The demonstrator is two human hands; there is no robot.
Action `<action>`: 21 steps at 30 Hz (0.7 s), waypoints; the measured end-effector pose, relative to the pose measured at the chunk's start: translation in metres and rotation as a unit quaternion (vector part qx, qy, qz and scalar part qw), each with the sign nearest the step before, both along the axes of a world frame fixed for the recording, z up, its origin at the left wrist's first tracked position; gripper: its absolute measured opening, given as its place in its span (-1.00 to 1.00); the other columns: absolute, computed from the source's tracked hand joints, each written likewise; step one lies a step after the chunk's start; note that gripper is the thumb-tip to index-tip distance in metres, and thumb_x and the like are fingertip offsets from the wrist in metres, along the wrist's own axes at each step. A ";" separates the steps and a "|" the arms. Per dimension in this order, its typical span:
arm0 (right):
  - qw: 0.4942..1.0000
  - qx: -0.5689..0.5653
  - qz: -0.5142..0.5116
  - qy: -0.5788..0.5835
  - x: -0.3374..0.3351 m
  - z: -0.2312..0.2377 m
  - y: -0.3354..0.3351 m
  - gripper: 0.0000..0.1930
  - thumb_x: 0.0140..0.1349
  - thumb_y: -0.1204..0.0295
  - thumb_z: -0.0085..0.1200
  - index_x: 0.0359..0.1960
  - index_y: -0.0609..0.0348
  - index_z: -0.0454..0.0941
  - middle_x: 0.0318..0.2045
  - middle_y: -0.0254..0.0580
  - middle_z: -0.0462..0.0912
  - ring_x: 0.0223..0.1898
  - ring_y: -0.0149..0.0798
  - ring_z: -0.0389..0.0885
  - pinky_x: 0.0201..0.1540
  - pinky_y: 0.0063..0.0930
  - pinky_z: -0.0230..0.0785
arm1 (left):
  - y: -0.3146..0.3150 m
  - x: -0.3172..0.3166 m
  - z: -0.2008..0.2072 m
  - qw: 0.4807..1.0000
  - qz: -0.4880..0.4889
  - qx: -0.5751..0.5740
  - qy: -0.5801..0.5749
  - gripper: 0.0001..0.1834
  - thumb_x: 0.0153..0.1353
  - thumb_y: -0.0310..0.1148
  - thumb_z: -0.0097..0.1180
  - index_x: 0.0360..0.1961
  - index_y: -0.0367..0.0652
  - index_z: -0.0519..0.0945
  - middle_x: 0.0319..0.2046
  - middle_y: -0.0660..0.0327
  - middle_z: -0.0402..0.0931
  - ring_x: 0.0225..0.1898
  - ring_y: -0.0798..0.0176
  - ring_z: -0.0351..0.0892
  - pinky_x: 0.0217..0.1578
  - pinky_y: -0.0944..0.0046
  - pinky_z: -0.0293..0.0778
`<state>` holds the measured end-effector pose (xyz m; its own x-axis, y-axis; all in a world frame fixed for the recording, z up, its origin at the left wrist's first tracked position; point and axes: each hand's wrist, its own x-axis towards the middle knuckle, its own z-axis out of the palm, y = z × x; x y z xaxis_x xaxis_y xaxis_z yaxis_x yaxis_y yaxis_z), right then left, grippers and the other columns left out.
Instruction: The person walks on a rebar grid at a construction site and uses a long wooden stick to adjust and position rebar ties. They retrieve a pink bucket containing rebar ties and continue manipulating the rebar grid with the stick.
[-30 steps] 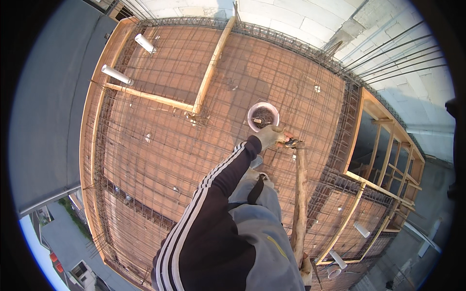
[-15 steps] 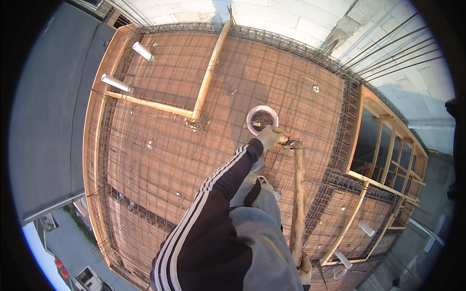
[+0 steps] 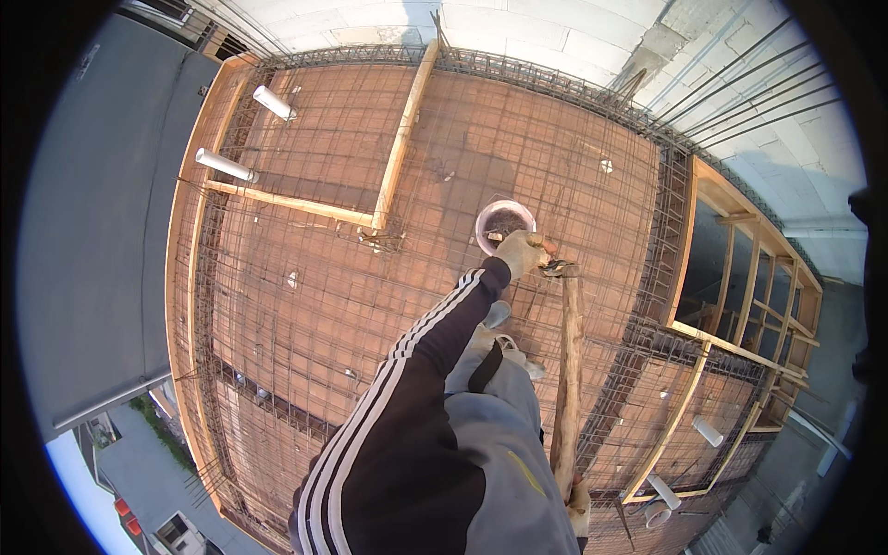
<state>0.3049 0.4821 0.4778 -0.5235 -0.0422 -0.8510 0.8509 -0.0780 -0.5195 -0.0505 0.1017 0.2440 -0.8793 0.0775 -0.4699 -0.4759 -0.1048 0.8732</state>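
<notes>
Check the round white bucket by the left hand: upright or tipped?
Upright: the bucket shows its round open mouth with dark contents inside, resting on the rebar mesh beside the gloved left hand.

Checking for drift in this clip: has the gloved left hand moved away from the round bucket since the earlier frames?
No. The left hand stays at the near rim of the round bucket on the rebar mesh, as before; only the camera view shifts slightly.

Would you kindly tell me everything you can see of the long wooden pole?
The pole is long, rough, pale-brown wood with a dark metal head at its top end. It stands nearly upright over the rebar mesh. The gloved left hand meets the head beside a round bucket; the right hand grips its lower end.
</notes>
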 end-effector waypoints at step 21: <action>0.995 0.066 0.078 0.014 -0.043 0.017 -0.021 -0.40 0.27 0.65 0.18 0.37 0.30 0.34 0.12 -0.11 0.57 0.09 -0.24 0.59 0.13 -0.37 0.52 | -0.017 0.026 -0.039 0.898 0.306 0.309 -0.066 -0.85 0.28 -0.61 0.19 -0.12 -0.34 0.67 -0.35 0.11 0.66 -0.46 0.27 0.63 -0.44 0.36 0.57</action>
<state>0.2620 0.4616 0.4944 -0.5424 -0.0141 -0.8400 0.8326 0.1243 -0.5397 -0.0249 0.0844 0.2048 -0.7868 -0.1187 -0.6057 -0.2588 -0.8274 0.4984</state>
